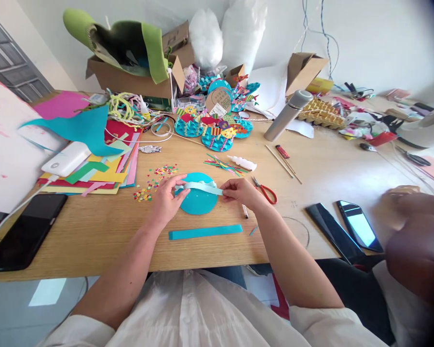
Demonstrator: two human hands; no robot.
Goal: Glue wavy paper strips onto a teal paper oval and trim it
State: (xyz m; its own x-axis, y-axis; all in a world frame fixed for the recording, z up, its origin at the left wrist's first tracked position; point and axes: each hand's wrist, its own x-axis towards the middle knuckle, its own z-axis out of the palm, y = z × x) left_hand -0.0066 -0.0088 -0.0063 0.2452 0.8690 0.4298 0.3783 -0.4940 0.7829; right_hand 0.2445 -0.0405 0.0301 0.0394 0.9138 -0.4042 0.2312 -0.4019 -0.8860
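Note:
A pale blue paper strip with a wavy edge is stretched between my hands, above a round blue paper disc on the table. My left hand has its thumb and fingers closed around the strip's left end. At the other end, my right hand pinches the strip between thumb and fingertips. Nearer to me lies a straight blue paper strip. A pen is partly hidden below my right hand, and red-handled pliers lie just right of it.
Confetti pieces, thin coloured strips and a white glue bottle lie beyond my hands. Decorated blue paper pieces and a steel thermos stand farther back. Phones lie at both sides; another person sits at right.

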